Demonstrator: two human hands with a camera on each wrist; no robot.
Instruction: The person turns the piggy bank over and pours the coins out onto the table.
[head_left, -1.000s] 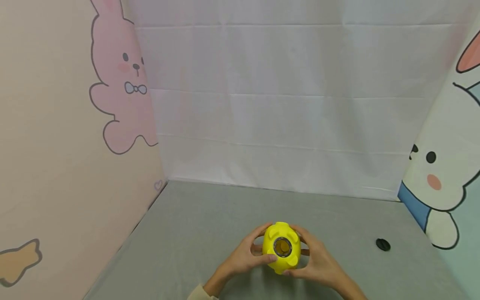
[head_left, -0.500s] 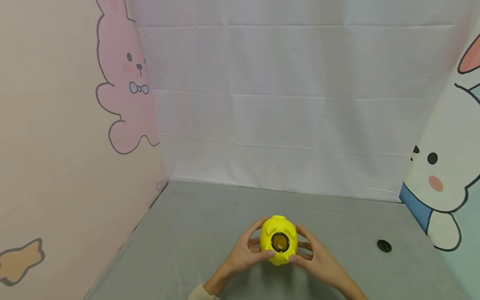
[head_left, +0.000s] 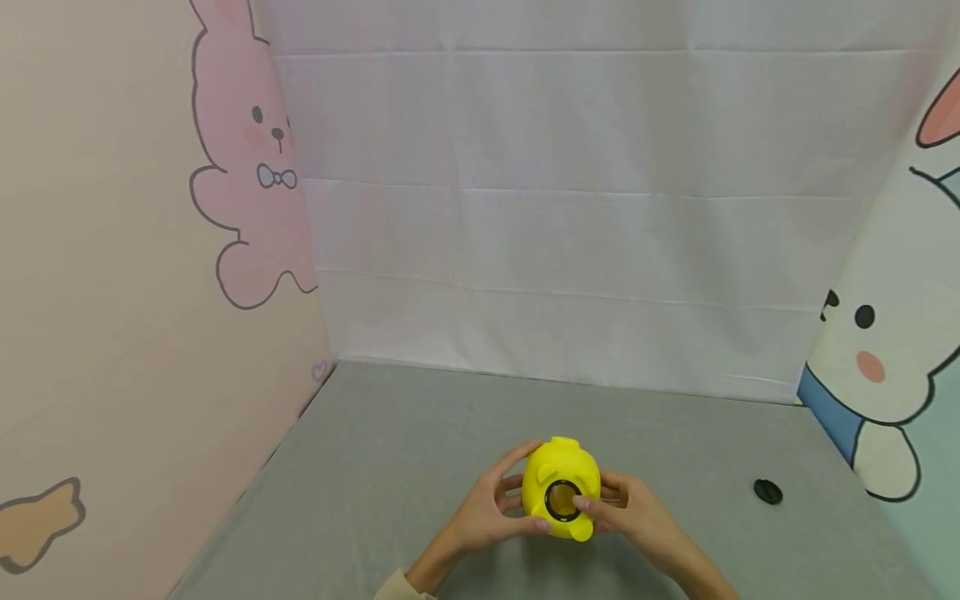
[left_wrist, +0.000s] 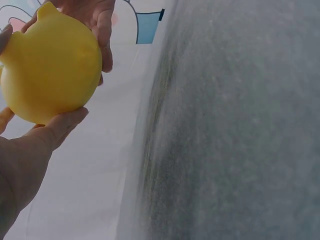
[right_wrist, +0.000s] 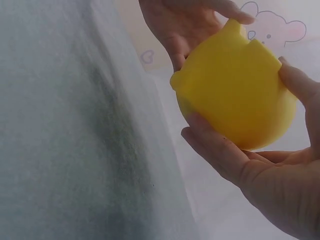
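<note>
Fingers of the L hand are clamped on the yellow knobbed thing from its L side, thumb low on the front; R hand has it from the opp. side, thumb over the edge of the dark ring w/ the other fingers behind. Both wrist cams back this up: fingers curled round a smooth, rounded back, w/ stubby knobs sticking out. It's between the two hands, toward the front of the desk & AFAICT held clear of it, tilted so the ringed hole faces the head cam. Inside the ring I get brownish-amber; can't tell from here whether that's contents or the inner wall.

My read on the step: two-handed hold & aim, hole side turned to view. Next move, IMO, calls for L taking the wt. on its own while R thumb comes off the ring, so nothing blocks the hole; smooth curved sides could slip if both hands ease off at once.

Further out, well apart to the R, a small black disc lies on the desk, untouched. Desk is grey; white cloth hangs behind it, & printed cartoon figures flank both sides. Cream sleeve shows at the L wrist.
</note>
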